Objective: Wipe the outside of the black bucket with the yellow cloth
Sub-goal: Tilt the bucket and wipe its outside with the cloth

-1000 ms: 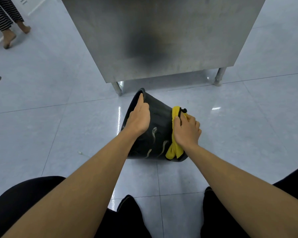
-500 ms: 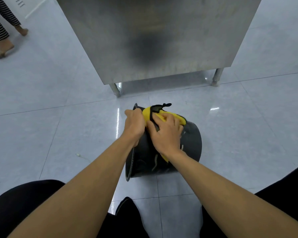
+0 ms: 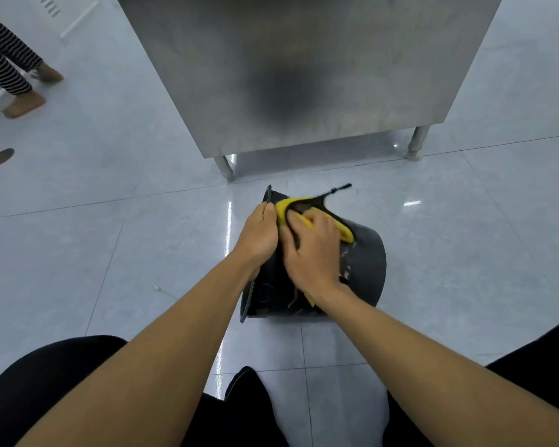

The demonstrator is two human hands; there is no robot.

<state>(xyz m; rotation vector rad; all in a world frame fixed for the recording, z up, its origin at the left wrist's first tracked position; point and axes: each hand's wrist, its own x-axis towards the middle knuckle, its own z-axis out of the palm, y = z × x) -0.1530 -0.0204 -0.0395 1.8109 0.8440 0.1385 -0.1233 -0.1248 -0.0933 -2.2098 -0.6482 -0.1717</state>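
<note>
The black bucket (image 3: pixel 367 262) lies on its side on the tiled floor, its open mouth facing left and its base to the right. My left hand (image 3: pixel 259 234) grips the upper rim of the bucket. My right hand (image 3: pixel 313 253) presses the yellow cloth (image 3: pixel 342 228) flat against the bucket's upper outer wall. A bit of the cloth also shows below my right wrist. The bucket's thin black handle sticks out past the cloth toward the far right.
A stainless steel cabinet (image 3: pixel 297 69) on short legs stands just beyond the bucket. A person in striped trousers (image 3: pixel 4 64) stands at the far left. A round floor drain (image 3: pixel 1 156) is set in the tiles at left. My knees frame the bottom edge.
The bucket was turned from mouth facing away to mouth facing left. My right hand moved with the cloth from the bucket's right side to its top, close beside my left hand.
</note>
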